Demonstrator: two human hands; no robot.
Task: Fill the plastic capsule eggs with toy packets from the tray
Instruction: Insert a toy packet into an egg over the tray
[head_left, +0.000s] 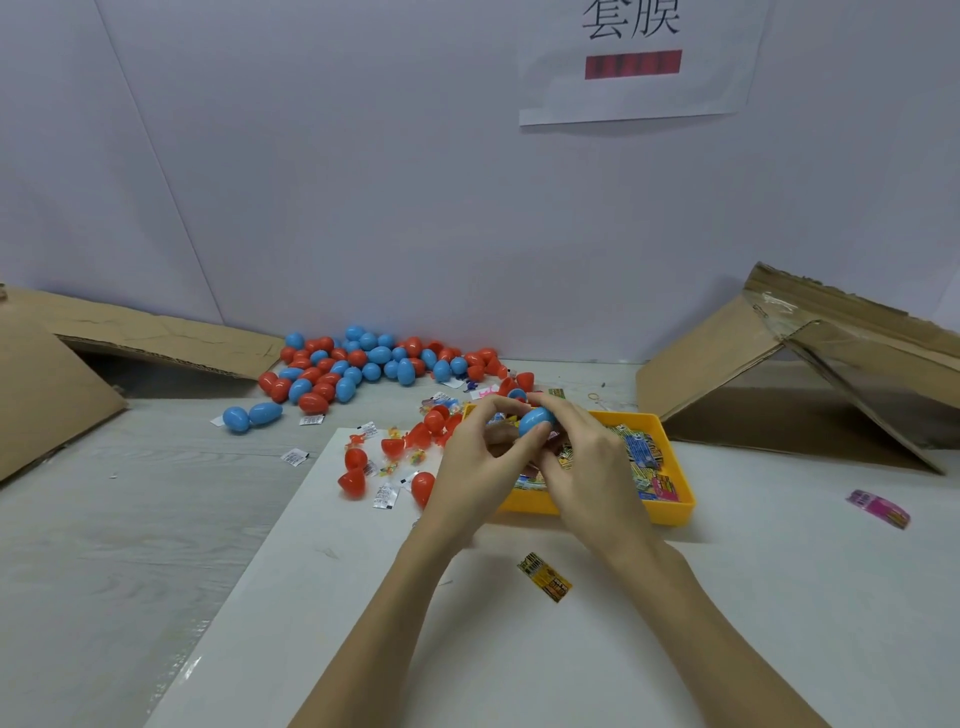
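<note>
Blue egg (536, 419), yellow tray (675, 512)

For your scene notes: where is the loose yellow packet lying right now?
In the head view, the yellow packet lies alone on the white sheet, between the forearms, nearer than the yellow tray.

**Surroundings of the work area**

We see a cardboard sheet (171, 340) leaning at the left, a folded cardboard box (810, 364) at the right, and a printed paper sign (639, 62) on the white wall above the table (104, 545).

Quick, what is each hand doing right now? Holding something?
Left hand: fingers curled in beside the blue plastic capsule egg; whether it grips anything cannot be told.
Right hand: closed on that blue egg, above the yellow plastic tray.
</note>
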